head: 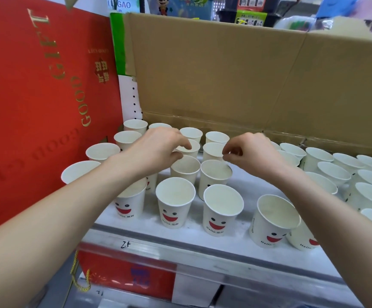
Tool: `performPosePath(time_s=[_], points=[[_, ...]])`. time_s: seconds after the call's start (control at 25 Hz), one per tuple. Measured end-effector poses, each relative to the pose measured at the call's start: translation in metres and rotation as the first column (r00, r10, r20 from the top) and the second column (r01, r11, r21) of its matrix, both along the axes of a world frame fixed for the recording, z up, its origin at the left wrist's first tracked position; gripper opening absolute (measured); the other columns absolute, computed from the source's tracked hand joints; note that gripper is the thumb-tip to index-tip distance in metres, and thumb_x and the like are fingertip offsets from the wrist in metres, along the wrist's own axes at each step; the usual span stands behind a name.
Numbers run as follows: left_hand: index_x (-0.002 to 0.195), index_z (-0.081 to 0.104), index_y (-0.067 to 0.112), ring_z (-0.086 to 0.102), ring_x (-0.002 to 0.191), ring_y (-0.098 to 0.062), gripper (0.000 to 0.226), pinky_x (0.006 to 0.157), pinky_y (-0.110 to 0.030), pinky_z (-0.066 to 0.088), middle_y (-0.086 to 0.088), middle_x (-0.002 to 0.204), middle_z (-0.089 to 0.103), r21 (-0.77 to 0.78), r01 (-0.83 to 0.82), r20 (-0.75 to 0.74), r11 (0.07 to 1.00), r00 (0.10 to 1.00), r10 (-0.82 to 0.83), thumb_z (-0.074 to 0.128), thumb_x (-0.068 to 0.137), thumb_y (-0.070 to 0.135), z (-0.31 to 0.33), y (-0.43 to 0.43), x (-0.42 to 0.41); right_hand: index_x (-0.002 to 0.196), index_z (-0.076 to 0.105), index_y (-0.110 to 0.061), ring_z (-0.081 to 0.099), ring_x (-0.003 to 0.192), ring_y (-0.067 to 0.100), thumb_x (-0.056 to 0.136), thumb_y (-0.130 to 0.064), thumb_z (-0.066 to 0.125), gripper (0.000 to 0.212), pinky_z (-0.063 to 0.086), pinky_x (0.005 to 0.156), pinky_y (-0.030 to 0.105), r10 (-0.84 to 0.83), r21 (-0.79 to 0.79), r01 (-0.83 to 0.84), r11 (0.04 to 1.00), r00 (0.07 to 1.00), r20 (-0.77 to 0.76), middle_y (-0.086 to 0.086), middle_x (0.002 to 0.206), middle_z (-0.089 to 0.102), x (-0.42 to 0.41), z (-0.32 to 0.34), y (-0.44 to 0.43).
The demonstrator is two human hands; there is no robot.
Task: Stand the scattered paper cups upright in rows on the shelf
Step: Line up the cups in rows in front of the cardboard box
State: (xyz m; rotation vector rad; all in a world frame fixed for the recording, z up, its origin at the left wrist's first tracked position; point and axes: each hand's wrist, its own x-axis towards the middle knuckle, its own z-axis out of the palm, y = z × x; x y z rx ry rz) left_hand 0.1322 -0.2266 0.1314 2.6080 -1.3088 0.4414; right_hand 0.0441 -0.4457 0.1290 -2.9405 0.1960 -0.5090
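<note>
Near the shelf's [202, 243] front edge we saw upright paper cups [175, 202] in rows. Mid-shelf, our left hand [158, 145] pinched one cup's rim [186, 148]; the right hand's [250, 152] fingers [229, 150] were narrowly pinched, their hold unclear.

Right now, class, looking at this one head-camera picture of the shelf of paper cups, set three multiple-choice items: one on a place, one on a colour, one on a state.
1. Where does the cardboard box stand?
A. behind the cups
B. in front of the cups
C. under the shelf

2. What colour is the smiling mouth printed on the paper cups?
A. blue
B. red
C. green

3. How do the cups at the front of the shelf stand?
A. lying on their sides
B. upside down
C. upright, mouths up

Key: 1 A, its brown wall rises beyond the back row. 2 B, red mouths show on the front cups. 3 C, their open rims face up.
</note>
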Motion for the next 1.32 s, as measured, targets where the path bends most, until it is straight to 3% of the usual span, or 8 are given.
performPosePath(time_s=[0.2,0.32,0.44,0.56,0.88,1.08,1.2,1.32], points=[[0.120,0.061,0.034,0.057,0.092,-0.005,0.029,0.080,-0.030,0.046,0.014,0.114,0.061,-0.127,-0.008,-0.054,0.992,0.999,0.001,0.060,0.090,0.035,-0.001,0.018,-0.043,0.079,0.072,-0.022,0.057,0.063,0.018,0.090,-0.050,0.057,0.034,0.047,0.058,0.034,0.154,0.010,-0.154,0.988,0.988,-0.030,-0.005,0.064,0.063,-0.036,0.002,0.022],[0.123,0.057,0.037,0.054,0.095,-0.004,0.038,0.077,-0.026,0.039,0.016,0.118,0.057,-0.084,-0.017,-0.070,0.996,0.998,0.012,0.059,0.087,0.049,-0.011,0.024,-0.059,0.093,0.068,-0.028,0.058,0.079,0.014,0.090,-0.058,0.050,0.035,0.050,0.068,0.034,0.227,-0.030,-0.230,0.973,0.971,-0.076,-0.008,0.080,0.066,-0.053,0.001,0.030],[0.126,0.052,0.039,0.052,0.113,-0.008,0.059,0.088,-0.029,0.043,0.018,0.126,0.053,0.004,-0.022,-0.088,1.000,0.996,0.022,0.055,0.076,0.070,-0.027,0.030,-0.069,0.112,0.057,-0.028,0.050,0.104,0.017,0.086,-0.072,0.039,0.054,0.046,0.083,0.037,0.231,-0.111,-0.252,0.961,0.958,-0.169,-0.003,0.106,0.067,-0.071,-0.013,0.036],[0.129,0.050,0.039,0.051,0.117,-0.012,0.061,0.092,-0.031,0.045,0.015,0.127,0.052,0.060,-0.003,-0.048,0.998,0.999,0.006,0.058,0.076,0.069,-0.036,0.031,-0.075,0.121,0.052,-0.023,0.048,0.109,0.021,0.080,-0.081,0.035,0.073,0.040,0.085,0.037,0.165,-0.182,-0.203,0.962,0.965,-0.204,0.000,0.115,0.065,-0.083,-0.026,0.043],[0.133,0.047,0.039,0.045,0.118,-0.013,0.060,0.092,-0.029,0.040,0.013,0.128,0.049,0.013,0.031,-0.112,0.999,0.993,-0.030,0.063,0.079,0.059,-0.044,0.032,-0.074,0.105,0.058,-0.018,0.052,0.100,0.023,0.080,-0.077,0.040,0.066,0.044,0.076,0.037,0.097,-0.200,-0.126,0.972,0.985,-0.146,0.004,0.100,0.068,-0.075,-0.034,0.057],[0.133,0.046,0.040,0.046,0.118,-0.013,0.062,0.091,-0.028,0.040,0.014,0.128,0.049,0.037,0.055,-0.102,0.998,0.993,-0.051,0.063,0.077,0.061,-0.041,0.033,-0.071,0.115,0.057,-0.019,0.051,0.104,0.023,0.075,-0.083,0.039,0.077,0.047,0.083,0.039,0.083,-0.191,-0.123,0.974,0.975,-0.208,0.002,0.108,0.068,-0.075,-0.028,0.056],[0.131,0.048,0.043,0.047,0.119,-0.011,0.068,0.092,-0.031,0.043,0.019,0.129,0.048,0.085,0.051,-0.094,0.995,0.995,-0.043,0.056,0.071,0.075,-0.032,0.032,-0.071,0.124,0.054,-0.022,0.052,0.111,0.023,0.073,-0.086,0.039,0.083,0.046,0.087,0.039,0.110,-0.124,-0.146,0.982,0.960,-0.258,0.001,0.120,0.064,-0.077,-0.019,0.049],[0.125,0.057,0.039,0.047,0.120,-0.009,0.063,0.095,-0.033,0.043,0.019,0.131,0.051,0.077,0.064,-0.116,0.995,0.992,-0.055,0.045,0.075,0.076,-0.009,0.020,-0.071,0.132,0.050,-0.024,0.052,0.115,0.024,0.089,-0.065,0.045,0.060,0.045,0.090,0.038,0.128,-0.056,-0.135,0.989,0.984,-0.120,0.000,0.122,0.061,-0.078,0.003,0.018]])
